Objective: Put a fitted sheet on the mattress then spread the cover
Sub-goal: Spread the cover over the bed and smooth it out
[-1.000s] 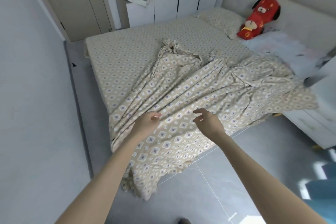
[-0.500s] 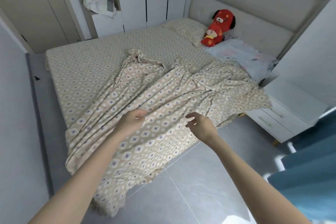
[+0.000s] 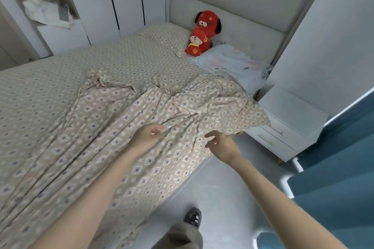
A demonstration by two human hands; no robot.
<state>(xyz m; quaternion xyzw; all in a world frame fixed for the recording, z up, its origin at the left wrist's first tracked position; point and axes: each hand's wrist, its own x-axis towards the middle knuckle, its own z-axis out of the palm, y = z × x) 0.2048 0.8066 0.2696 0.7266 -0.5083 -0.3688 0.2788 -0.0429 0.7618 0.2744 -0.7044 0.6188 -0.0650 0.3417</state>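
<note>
Patterned fitted sheet (image 3: 50,79) stretched flat, rumpled cover (image 3: 121,147) across its near half, draping toward grey floor (image 3: 218,194), left grip (image 3: 148,136) and right grip (image 3: 222,144) released, fingers slack over cover, white nightstand (image 3: 289,125) beside padded headboard (image 3: 242,6).

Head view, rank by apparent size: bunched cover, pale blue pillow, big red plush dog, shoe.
1. cover, by far
2. pale blue pillow
3. big red plush dog
4. shoe, partly hidden by the trouser leg, so unsure against the dog

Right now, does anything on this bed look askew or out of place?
Yes. The cover lies bunched in ridges, skewed across the fitted sheet, one corner hanging off beside the nightstand.
</note>
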